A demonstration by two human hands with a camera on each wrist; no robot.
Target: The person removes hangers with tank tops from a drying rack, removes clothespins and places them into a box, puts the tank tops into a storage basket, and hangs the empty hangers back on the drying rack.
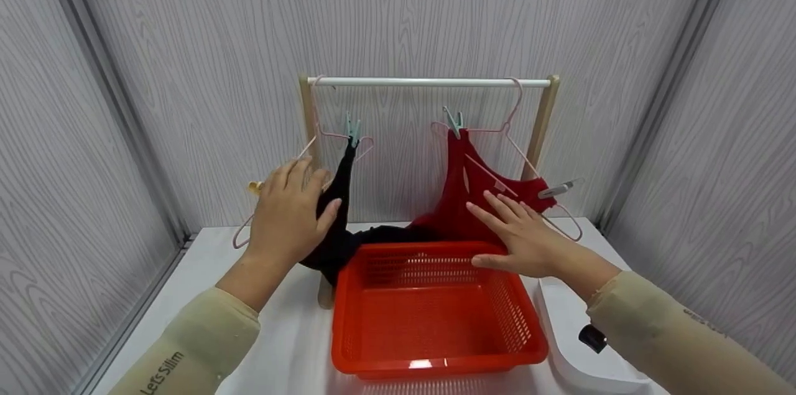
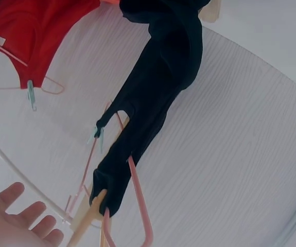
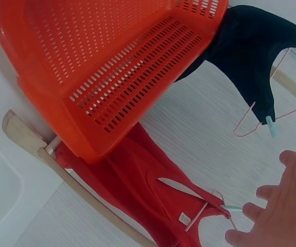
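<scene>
My left hand is raised with its fingers stretched, overlapping the black garment in the head view and holding nothing. In the left wrist view its fingers spread apart from the cloth. My right hand, also spread and holding nothing, hovers before the red garment and the basket's far right corner. Teal clothespins fix each garment to a pink hanger. A grey clothespin grips the red one's other strap. A yellow clothespin shows behind my left hand.
Both hangers hook over the white bar of a small rack with wooden posts. A bare-bottomed red-orange basket stands in front on the white table. At right sits a white tray. Wood-grain panels enclose the space.
</scene>
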